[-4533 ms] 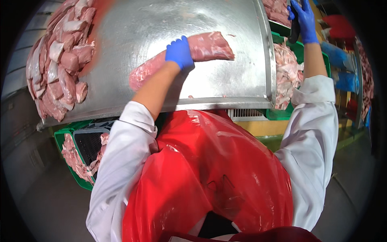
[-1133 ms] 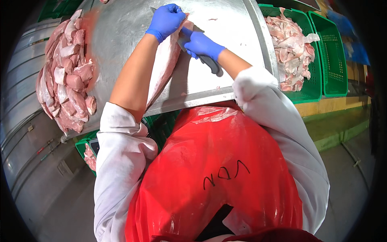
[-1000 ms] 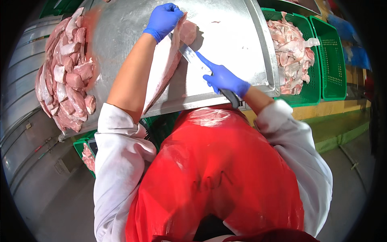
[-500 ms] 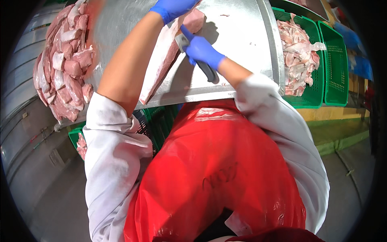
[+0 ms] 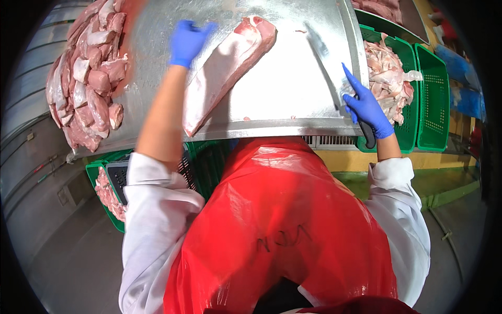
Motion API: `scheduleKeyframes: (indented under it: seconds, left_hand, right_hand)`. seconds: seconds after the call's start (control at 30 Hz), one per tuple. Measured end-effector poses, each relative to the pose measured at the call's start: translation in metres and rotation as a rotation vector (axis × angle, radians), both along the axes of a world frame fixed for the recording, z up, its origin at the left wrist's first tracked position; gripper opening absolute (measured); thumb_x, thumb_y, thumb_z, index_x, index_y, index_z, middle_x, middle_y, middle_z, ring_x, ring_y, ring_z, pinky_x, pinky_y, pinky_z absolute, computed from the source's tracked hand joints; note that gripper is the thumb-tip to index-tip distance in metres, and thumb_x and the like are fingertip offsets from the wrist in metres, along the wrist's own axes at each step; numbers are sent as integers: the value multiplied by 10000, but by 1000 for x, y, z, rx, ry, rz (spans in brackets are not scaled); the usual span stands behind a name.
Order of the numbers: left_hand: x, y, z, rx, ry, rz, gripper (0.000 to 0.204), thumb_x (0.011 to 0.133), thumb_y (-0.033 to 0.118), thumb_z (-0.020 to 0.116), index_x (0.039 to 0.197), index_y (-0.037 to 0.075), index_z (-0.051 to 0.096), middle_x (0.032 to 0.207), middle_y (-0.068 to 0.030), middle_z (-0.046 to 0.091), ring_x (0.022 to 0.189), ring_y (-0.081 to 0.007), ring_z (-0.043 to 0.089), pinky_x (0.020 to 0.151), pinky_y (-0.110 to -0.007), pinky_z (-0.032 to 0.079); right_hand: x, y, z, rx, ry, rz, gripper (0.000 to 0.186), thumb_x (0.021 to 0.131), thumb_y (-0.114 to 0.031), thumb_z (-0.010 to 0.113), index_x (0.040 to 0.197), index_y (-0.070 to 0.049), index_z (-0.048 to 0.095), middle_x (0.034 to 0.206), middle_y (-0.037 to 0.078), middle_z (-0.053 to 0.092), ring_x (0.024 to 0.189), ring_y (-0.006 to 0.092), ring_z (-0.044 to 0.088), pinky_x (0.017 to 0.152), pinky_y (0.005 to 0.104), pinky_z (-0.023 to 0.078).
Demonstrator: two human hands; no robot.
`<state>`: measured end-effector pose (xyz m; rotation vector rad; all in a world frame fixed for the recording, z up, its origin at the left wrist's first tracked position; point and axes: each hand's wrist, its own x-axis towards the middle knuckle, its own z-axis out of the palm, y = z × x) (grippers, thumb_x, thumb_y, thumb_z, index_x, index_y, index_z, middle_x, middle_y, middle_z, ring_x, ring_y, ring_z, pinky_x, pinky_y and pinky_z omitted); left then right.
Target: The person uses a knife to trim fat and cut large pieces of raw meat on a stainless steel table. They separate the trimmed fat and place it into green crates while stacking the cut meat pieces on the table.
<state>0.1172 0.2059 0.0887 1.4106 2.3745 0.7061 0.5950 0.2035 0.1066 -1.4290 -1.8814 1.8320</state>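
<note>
A long slab of pale pink meat [image 5: 222, 73] with a whitish upper side lies slantwise on the metal worktable [image 5: 246, 124]. My left hand [image 5: 187, 44], in a blue glove, is above the table just left of the slab, apart from it. Its fingers are a little smeared but look parted, with nothing held. At the table's right edge my right hand [image 5: 366, 107], also blue-gloved, grips a knife [image 5: 332, 70] by its dark handle, the index finger stretched along it. The knife's long blade is blurred and points away toward the far side, over the tabletop.
Many meat pieces [image 5: 89, 86] are heaped along the table's left side. To the right, a green crate [image 5: 413, 118] holds pale trimmings [image 5: 389, 78], with another green crate [image 5: 433, 99] beside it. Below the table's left front stands a crate with meat scraps [image 5: 108, 196].
My left hand has come off the slab's far end and moved nearer and left. My right hand has swung right with the knife, away from the slab, which now shows fully.
</note>
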Motion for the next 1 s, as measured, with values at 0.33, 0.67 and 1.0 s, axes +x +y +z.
scheduleKeyframes:
  seconds: [0.33, 0.67, 1.0]
  left_hand:
    - [22, -36, -5, -74, -800, -13, 330, 853, 152, 637, 1164, 44, 670, 921, -27, 670, 883, -122, 628, 684, -278, 482]
    - [82, -20, 30, 133, -824, 98, 236, 916, 219, 590, 933, -13, 630, 838, -75, 631, 745, -174, 587, 653, -330, 485]
    - [215, 27, -9, 738, -736, 154, 66, 896, 61, 613, 864, 24, 569, 763, -95, 642, 749, -178, 636, 693, -314, 489]
  right_hand:
    - [-129, 8, -106, 5, 488, -458, 813, 933, 4, 547, 1582, -311, 173, 777, 37, 574, 568, 91, 559, 492, 262, 512]
    - [-201, -26, -41, -21, 189, 292, 811, 903, -129, 481, 1592, -255, 72, 681, 157, 633, 517, 228, 635, 578, 353, 569]
    - [-213, -40, -250, 164, 413, 181, 425, 936, -267, 661, 1262, -33, 520, 1066, 108, 619, 1007, 201, 573, 946, 357, 464]
